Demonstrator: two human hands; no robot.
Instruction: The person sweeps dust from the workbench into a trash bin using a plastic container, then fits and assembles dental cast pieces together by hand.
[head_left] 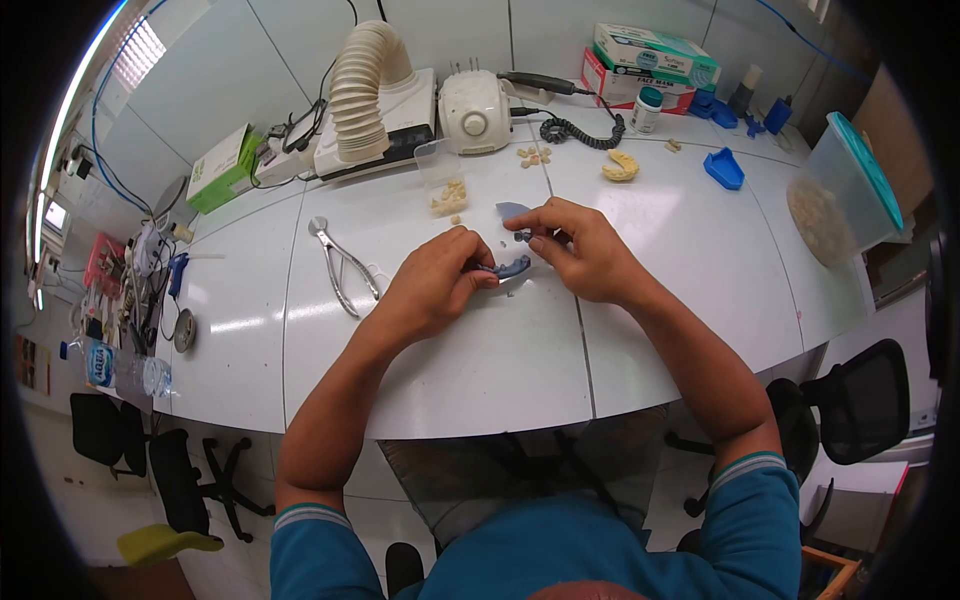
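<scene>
My left hand is closed on a curved blue-grey piece, which sticks out past the fingertips to the right, low over the white table. Between thumb and fingers, my right hand pinches a small dark grey piece, just above the curved one. A flat bluish piece lies behind my right fingertips, partly covered by them. Left of my hands rest metal pliers with their handles apart. Tiny grey bits lie between the hands.
Behind my hands stands a clear cup near yellowish pieces. Farther back are a white hose, a control unit and a white bottle. A yellow cast, a blue tray and a large tub are rightward.
</scene>
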